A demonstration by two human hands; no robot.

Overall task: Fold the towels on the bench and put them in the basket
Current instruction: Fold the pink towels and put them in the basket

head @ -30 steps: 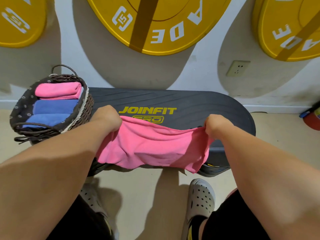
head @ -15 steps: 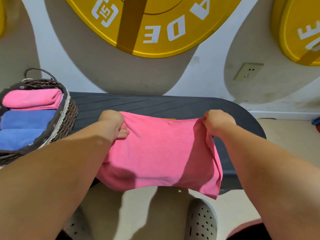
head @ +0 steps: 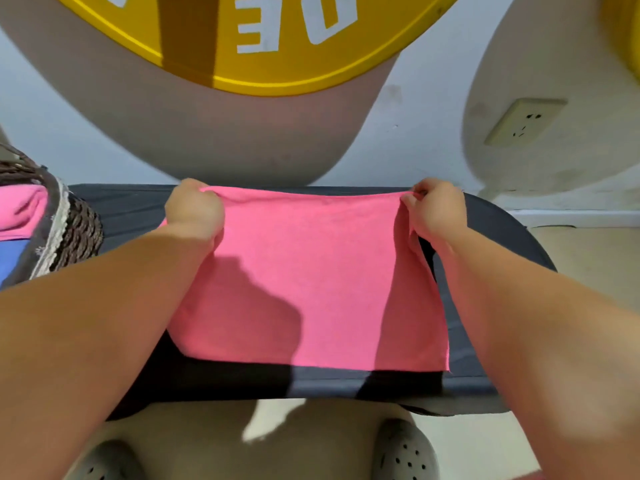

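Note:
A pink towel (head: pixel 311 278) is spread flat across the dark grey bench (head: pixel 485 382). My left hand (head: pixel 194 211) grips its far left corner and my right hand (head: pixel 436 213) pinches its far right corner, both near the bench's back edge. The towel's near edge lies a little short of the bench's front edge. At the far left stands the woven basket (head: pixel 72 233), holding a folded pink towel (head: pixel 20 209) and a folded blue towel (head: pixel 12 258); most of it is cut off by the frame.
A white wall runs right behind the bench, with a large yellow weight plate (head: pixel 263 43) hanging on it and a socket (head: pixel 523 121) at the right. My two grey clogs (head: pixel 405 452) stand on the beige floor below the bench's front edge.
Both hands have carried the towel's top edge forward to the bench's back edge, laying the cloth out flat. The view has tipped down and closer, pushing the basket toward the left edge.

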